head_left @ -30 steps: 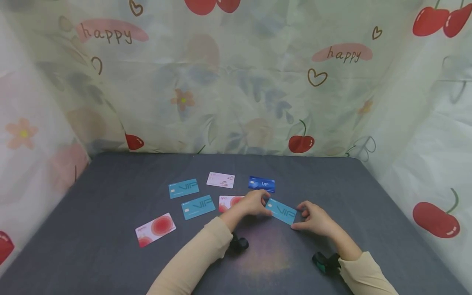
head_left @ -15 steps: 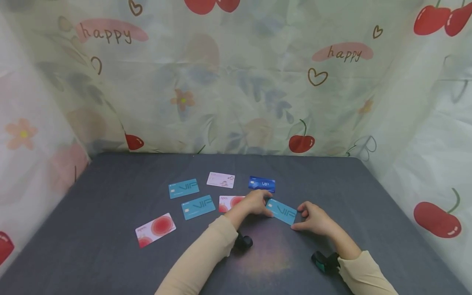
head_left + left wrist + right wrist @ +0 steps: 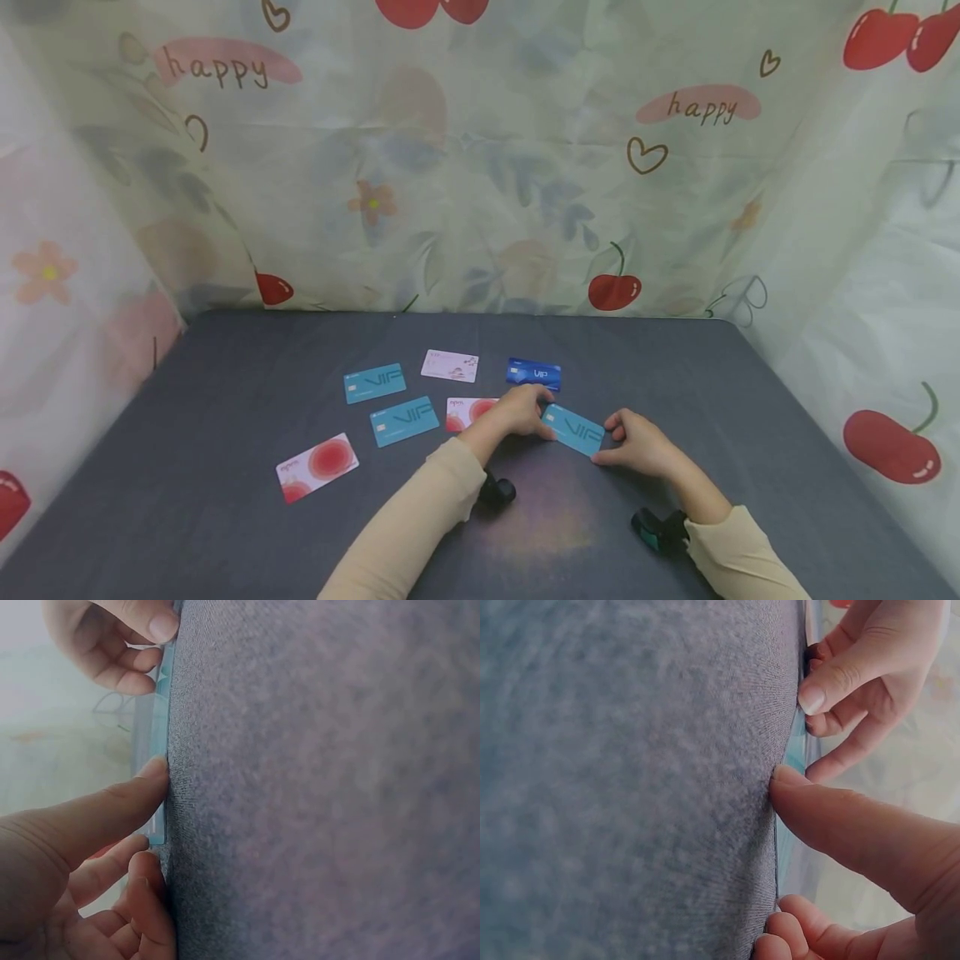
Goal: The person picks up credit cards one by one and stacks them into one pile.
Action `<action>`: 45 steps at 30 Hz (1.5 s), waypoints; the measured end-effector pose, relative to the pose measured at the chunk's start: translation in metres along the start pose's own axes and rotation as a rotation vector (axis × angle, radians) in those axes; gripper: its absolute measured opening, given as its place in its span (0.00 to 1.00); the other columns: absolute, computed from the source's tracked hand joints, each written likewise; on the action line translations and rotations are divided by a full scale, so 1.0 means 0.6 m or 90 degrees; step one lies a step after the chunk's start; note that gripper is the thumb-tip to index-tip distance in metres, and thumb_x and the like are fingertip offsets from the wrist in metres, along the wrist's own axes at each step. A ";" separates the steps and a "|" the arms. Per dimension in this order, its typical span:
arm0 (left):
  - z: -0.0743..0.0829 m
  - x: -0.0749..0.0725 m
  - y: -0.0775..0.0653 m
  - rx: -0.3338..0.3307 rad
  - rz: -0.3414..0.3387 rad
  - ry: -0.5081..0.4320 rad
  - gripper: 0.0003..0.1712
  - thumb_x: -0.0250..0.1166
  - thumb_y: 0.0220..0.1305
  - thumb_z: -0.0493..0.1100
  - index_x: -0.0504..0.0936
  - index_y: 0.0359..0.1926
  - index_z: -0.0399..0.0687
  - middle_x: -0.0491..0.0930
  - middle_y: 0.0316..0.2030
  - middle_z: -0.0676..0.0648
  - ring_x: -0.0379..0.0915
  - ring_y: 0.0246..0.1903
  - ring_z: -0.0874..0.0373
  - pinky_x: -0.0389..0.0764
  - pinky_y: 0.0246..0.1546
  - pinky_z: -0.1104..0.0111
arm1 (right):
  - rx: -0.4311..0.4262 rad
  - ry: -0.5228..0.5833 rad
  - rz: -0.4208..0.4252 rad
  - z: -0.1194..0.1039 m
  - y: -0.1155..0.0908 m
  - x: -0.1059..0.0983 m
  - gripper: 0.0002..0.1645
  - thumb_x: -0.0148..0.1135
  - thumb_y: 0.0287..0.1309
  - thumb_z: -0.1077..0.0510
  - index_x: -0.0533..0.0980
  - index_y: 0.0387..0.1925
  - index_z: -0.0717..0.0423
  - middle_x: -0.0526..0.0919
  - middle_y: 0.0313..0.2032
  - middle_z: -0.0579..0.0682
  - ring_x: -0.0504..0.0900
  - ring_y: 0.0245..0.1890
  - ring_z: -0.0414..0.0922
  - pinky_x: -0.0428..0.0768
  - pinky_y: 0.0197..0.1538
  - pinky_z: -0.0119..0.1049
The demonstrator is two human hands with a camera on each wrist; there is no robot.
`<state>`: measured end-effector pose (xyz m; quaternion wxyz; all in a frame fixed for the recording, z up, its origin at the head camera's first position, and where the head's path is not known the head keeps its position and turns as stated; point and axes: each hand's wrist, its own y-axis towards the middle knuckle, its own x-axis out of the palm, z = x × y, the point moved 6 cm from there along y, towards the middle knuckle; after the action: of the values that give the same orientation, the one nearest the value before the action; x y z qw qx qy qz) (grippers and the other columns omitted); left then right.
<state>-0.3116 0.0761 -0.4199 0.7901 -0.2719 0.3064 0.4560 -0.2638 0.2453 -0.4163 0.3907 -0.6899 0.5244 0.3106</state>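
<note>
A teal VIP card lies slightly turned on the dark cloth, between the two hands. My left hand grips its left end, with the thumb at the near edge and the fingers by the far corner. At the opposite end my right hand holds the card between thumb and curled fingers. Both wrist views look low along the cloth, so the card shows as a thin strip against it. Behind the left hand is a dark blue VIP card, and a pink card with red circles is partly covered by that hand.
To the left lie two more teal cards, one farther back and one nearer. A pale pink card is behind them. Another red-circle card lies front left. A patterned curtain rises behind the table.
My left forearm and sleeve have shifted a little to the right, mostly in the first half second. Both hands keep their places at the teal card, which has barely moved.
</note>
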 end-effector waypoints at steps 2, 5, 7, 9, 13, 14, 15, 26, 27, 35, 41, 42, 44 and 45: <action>0.000 -0.001 0.000 0.000 0.003 0.001 0.31 0.76 0.43 0.43 0.77 0.51 0.46 0.78 0.33 0.46 0.68 0.31 0.59 0.69 0.35 0.72 | -0.001 0.001 0.000 -0.002 0.000 -0.001 0.33 0.73 0.42 0.51 0.69 0.44 0.66 0.75 0.36 0.56 0.71 0.34 0.46 0.70 0.38 0.38; 0.001 -0.001 -0.001 -0.006 0.005 0.000 0.31 0.76 0.43 0.43 0.76 0.51 0.46 0.78 0.34 0.46 0.69 0.32 0.59 0.69 0.36 0.71 | 0.001 0.005 0.002 -0.004 0.001 -0.002 0.33 0.74 0.41 0.52 0.68 0.43 0.66 0.75 0.36 0.57 0.72 0.34 0.47 0.71 0.38 0.38; 0.001 0.000 -0.002 -0.011 0.008 0.002 0.31 0.76 0.43 0.43 0.75 0.51 0.47 0.77 0.35 0.46 0.69 0.33 0.58 0.70 0.36 0.71 | 0.003 0.011 0.003 -0.005 0.001 -0.001 0.32 0.74 0.41 0.53 0.68 0.43 0.66 0.75 0.37 0.58 0.72 0.35 0.47 0.71 0.38 0.39; 0.002 0.000 -0.004 -0.018 0.010 0.004 0.31 0.76 0.44 0.43 0.74 0.50 0.48 0.77 0.36 0.46 0.69 0.34 0.58 0.70 0.37 0.71 | 0.005 0.018 0.006 -0.006 0.001 -0.001 0.32 0.74 0.41 0.54 0.67 0.43 0.66 0.75 0.37 0.58 0.73 0.35 0.47 0.71 0.38 0.39; 0.005 0.000 -0.008 -0.026 0.015 0.008 0.31 0.75 0.44 0.43 0.72 0.50 0.50 0.77 0.37 0.46 0.70 0.35 0.56 0.72 0.38 0.69 | 0.006 0.032 0.010 -0.006 0.001 -0.001 0.32 0.74 0.40 0.54 0.67 0.42 0.65 0.76 0.37 0.58 0.74 0.34 0.47 0.72 0.38 0.38; 0.008 -0.001 -0.010 -0.024 0.017 0.015 0.31 0.75 0.44 0.43 0.72 0.50 0.49 0.77 0.37 0.45 0.70 0.35 0.56 0.72 0.38 0.69 | 0.006 0.036 0.011 -0.005 0.002 0.000 0.32 0.75 0.40 0.55 0.66 0.42 0.65 0.76 0.36 0.57 0.73 0.34 0.47 0.72 0.37 0.38; 0.009 -0.001 -0.011 -0.022 0.019 0.018 0.31 0.75 0.44 0.42 0.72 0.50 0.49 0.77 0.37 0.45 0.70 0.35 0.56 0.72 0.38 0.68 | 0.006 0.041 0.010 -0.005 0.002 0.001 0.32 0.75 0.40 0.55 0.66 0.42 0.65 0.76 0.35 0.56 0.73 0.33 0.46 0.71 0.36 0.37; 0.012 0.001 -0.013 -0.002 0.059 0.058 0.31 0.77 0.41 0.43 0.72 0.47 0.46 0.77 0.32 0.45 0.70 0.33 0.55 0.73 0.38 0.69 | -0.007 0.055 0.023 -0.012 -0.003 0.001 0.32 0.75 0.39 0.59 0.66 0.42 0.65 0.79 0.28 0.50 0.72 0.27 0.42 0.70 0.33 0.33; 0.012 0.001 -0.013 -0.002 0.060 0.055 0.31 0.77 0.41 0.43 0.72 0.47 0.46 0.77 0.32 0.45 0.70 0.33 0.55 0.72 0.38 0.69 | -0.006 0.056 0.023 -0.013 -0.003 0.001 0.32 0.75 0.39 0.59 0.66 0.42 0.66 0.79 0.28 0.50 0.72 0.26 0.42 0.70 0.32 0.33; 0.012 -0.005 -0.019 -0.007 0.073 0.052 0.32 0.77 0.41 0.43 0.72 0.48 0.47 0.76 0.30 0.47 0.69 0.31 0.56 0.71 0.35 0.69 | 0.017 0.050 0.011 -0.020 0.000 -0.004 0.31 0.74 0.40 0.58 0.67 0.43 0.65 0.77 0.28 0.50 0.72 0.26 0.42 0.70 0.31 0.33; 0.007 -0.016 -0.028 0.003 0.087 0.002 0.32 0.77 0.41 0.43 0.72 0.49 0.47 0.81 0.33 0.46 0.75 0.33 0.56 0.73 0.35 0.69 | -0.002 0.068 0.023 -0.030 0.001 -0.011 0.32 0.74 0.40 0.58 0.66 0.44 0.65 0.77 0.28 0.51 0.72 0.26 0.41 0.70 0.31 0.33; 0.006 -0.018 -0.030 0.004 0.088 -0.009 0.32 0.77 0.41 0.42 0.72 0.49 0.47 0.82 0.34 0.46 0.76 0.34 0.55 0.73 0.35 0.69 | -0.008 0.073 0.026 -0.033 0.001 -0.013 0.32 0.74 0.40 0.59 0.66 0.44 0.65 0.77 0.28 0.51 0.72 0.25 0.41 0.70 0.30 0.33; 0.003 -0.021 -0.033 0.004 0.086 -0.034 0.32 0.76 0.41 0.42 0.72 0.49 0.47 0.82 0.35 0.45 0.76 0.35 0.55 0.73 0.35 0.69 | -0.021 0.083 0.033 -0.037 -0.001 -0.015 0.33 0.74 0.39 0.60 0.65 0.45 0.65 0.78 0.28 0.52 0.73 0.25 0.40 0.71 0.30 0.33; 0.001 -0.022 -0.034 0.005 0.086 -0.048 0.32 0.76 0.42 0.42 0.72 0.50 0.47 0.82 0.35 0.45 0.75 0.34 0.55 0.73 0.33 0.70 | -0.028 0.089 0.035 -0.039 -0.001 -0.016 0.33 0.74 0.39 0.60 0.65 0.45 0.66 0.78 0.28 0.52 0.73 0.25 0.40 0.71 0.30 0.33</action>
<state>-0.2986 0.0602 -0.4066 0.7696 -0.2300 0.2963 0.5168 -0.2650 0.2296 -0.3964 0.3291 -0.7034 0.5625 0.2837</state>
